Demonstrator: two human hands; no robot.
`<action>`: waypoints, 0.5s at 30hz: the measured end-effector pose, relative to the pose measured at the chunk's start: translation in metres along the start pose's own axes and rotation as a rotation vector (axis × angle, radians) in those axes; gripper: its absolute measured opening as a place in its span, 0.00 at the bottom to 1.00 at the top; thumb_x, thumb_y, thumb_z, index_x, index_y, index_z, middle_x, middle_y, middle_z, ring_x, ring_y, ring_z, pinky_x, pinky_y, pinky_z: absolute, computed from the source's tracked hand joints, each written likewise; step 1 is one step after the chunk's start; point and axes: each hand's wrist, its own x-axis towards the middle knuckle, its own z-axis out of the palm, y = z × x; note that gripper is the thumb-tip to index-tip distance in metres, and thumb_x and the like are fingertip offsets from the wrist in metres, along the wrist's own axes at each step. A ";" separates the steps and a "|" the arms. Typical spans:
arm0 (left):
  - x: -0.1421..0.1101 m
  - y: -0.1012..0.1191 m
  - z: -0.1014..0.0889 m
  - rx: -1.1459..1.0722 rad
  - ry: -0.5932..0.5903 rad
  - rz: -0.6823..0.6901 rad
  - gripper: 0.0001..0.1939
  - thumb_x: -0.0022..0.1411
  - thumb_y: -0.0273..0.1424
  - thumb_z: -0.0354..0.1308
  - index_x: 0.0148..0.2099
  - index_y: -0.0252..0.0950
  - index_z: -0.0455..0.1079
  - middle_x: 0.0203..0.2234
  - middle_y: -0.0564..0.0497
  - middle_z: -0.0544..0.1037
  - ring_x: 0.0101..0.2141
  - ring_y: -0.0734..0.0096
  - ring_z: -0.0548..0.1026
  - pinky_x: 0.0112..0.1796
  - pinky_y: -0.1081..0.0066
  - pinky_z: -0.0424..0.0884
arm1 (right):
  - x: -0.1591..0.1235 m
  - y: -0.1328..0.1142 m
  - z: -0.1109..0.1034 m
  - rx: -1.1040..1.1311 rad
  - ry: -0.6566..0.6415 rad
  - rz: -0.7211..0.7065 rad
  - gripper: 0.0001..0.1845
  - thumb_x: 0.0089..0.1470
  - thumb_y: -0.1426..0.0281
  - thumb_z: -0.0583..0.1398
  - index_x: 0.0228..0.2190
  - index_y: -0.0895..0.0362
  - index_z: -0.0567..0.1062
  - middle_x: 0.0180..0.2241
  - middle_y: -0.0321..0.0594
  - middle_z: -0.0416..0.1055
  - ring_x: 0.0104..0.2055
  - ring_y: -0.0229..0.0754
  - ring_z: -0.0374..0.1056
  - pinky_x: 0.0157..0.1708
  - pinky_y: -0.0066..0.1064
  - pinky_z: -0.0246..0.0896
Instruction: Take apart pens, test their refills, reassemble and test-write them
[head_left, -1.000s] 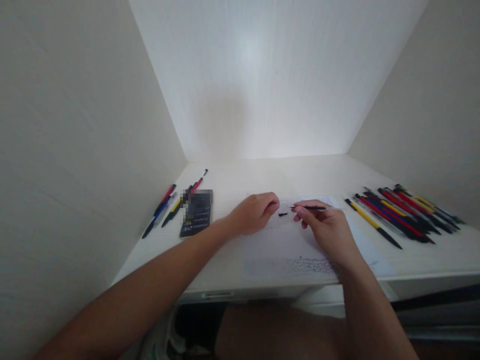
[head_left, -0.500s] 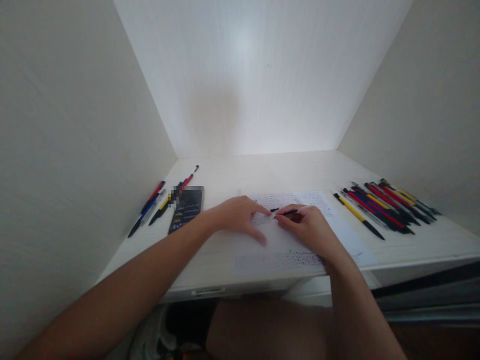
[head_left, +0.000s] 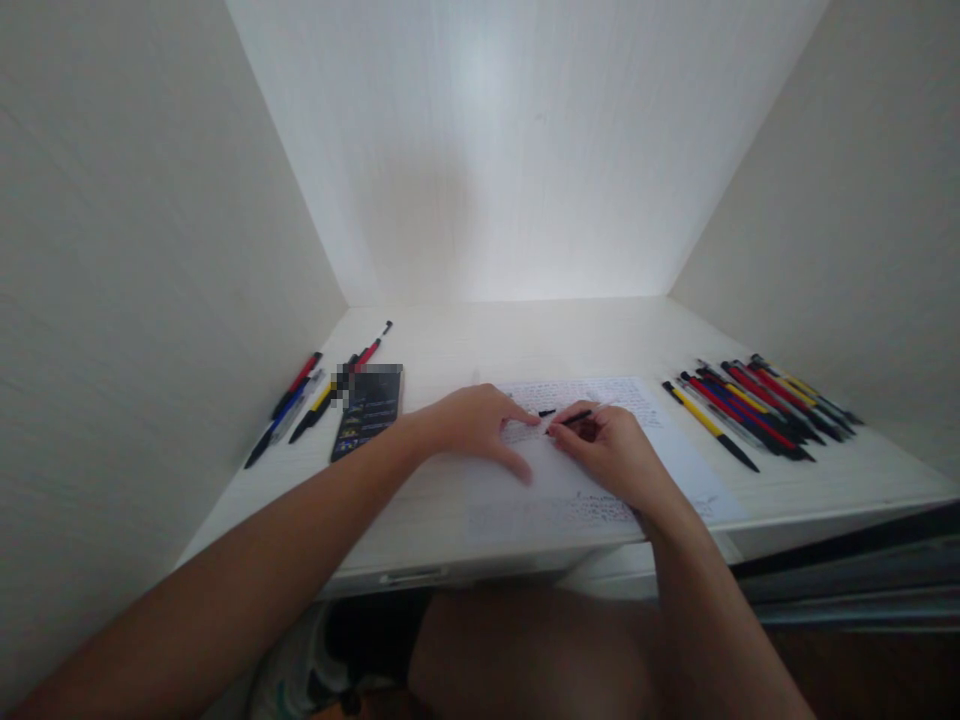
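Our right hand [head_left: 606,440] grips a pen [head_left: 576,417], tip toward eight o'clock; our left hand [head_left: 478,422] spreads at its nine o'clock.

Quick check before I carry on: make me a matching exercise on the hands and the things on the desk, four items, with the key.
1. Left hand
2. Right hand
3. Phone
4. Black piece

A. Lies between the hands
B. Grips a pen
C. Left of the paper
D. Thumb and forefinger spread apart

Pairs: 1-D, 2-B, 3-C, 4-A
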 end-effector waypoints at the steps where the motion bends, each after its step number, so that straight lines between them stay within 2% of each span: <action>1: 0.000 0.000 0.000 -0.004 0.003 -0.003 0.47 0.41 0.64 0.63 0.60 0.47 0.70 0.39 0.48 0.81 0.33 0.64 0.72 0.34 0.68 0.61 | 0.000 0.000 0.000 -0.005 0.003 0.001 0.07 0.56 0.68 0.61 0.35 0.55 0.80 0.28 0.39 0.79 0.28 0.42 0.73 0.27 0.31 0.63; 15: 0.002 -0.003 0.002 0.002 -0.004 0.006 0.47 0.41 0.66 0.62 0.60 0.48 0.70 0.38 0.48 0.81 0.32 0.64 0.72 0.33 0.68 0.60 | -0.001 -0.003 0.002 -0.046 0.032 0.003 0.06 0.56 0.68 0.62 0.33 0.55 0.80 0.26 0.39 0.78 0.27 0.41 0.72 0.26 0.30 0.61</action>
